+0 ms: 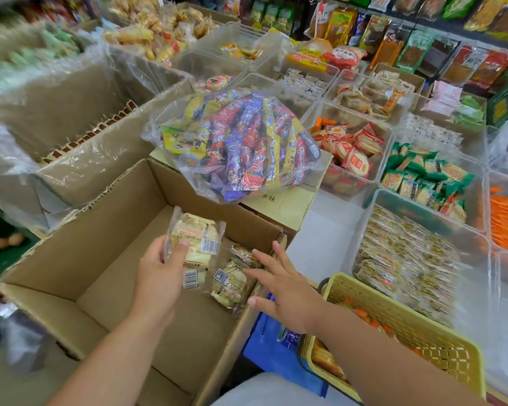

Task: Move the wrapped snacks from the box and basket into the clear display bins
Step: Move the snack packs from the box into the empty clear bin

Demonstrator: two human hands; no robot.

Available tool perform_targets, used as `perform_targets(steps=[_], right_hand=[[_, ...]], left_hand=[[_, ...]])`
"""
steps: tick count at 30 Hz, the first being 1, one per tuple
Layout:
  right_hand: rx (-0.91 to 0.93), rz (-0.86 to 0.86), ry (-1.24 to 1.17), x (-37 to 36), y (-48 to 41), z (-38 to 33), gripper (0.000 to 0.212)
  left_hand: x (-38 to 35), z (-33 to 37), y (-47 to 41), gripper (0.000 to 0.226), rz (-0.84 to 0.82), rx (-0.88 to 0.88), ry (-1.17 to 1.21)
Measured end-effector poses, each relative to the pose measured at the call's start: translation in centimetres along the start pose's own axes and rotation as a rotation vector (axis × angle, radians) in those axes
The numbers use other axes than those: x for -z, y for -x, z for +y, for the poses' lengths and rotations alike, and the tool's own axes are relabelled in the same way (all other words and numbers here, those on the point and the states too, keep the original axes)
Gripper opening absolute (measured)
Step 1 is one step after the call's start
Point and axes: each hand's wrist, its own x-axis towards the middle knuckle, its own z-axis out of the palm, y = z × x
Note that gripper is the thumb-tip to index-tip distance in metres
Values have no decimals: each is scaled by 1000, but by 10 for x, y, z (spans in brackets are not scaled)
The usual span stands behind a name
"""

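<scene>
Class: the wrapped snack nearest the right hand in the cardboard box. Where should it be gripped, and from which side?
Across its bulging middle, from above: the wrapped snack lies on the cardboard box floor close to the right wall, just by the open right hand.

I count four wrapped snacks (232,285) in one open cardboard box (100,244). One yellow basket (417,332), one big clear bag (241,142) of snack sticks. Clear bins (364,227) run out of view, so I give no firm count.

A pale wrapped snack (194,238) is held over the open cardboard box (100,259); more packets (232,285) are seen on its floor.
</scene>
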Motion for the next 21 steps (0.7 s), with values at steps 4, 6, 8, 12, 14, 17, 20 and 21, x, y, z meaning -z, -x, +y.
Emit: perform_targets(steps=[4,6,8,12,14,17,20,21], right_hand=[[5,189,-159,13,17,-22,109],[146,297,-112,23,32,-29,116],[343,367,17,31,49,-29,103],[453,474,13,42,82,-12,59],[392,491,-131,46,100,-1,47],[262,513,-519,50,126,17,33],[89,536,-898,54,145,30,34],[37,495,-984,55,150,35,39]], left_hand=[[-5,30,43,17,-140,68,35],[-11,39,61,20,-158,94,44],[-20,43,80,21,-195,103,8],[-47,45,117,19,-307,92,-5],[-61,44,130,43,-304,106,0],[-81,42,144,63,-279,119,-61],[-100,41,153,63,-296,65,-127],[-106,41,155,60,-321,42,-152]])
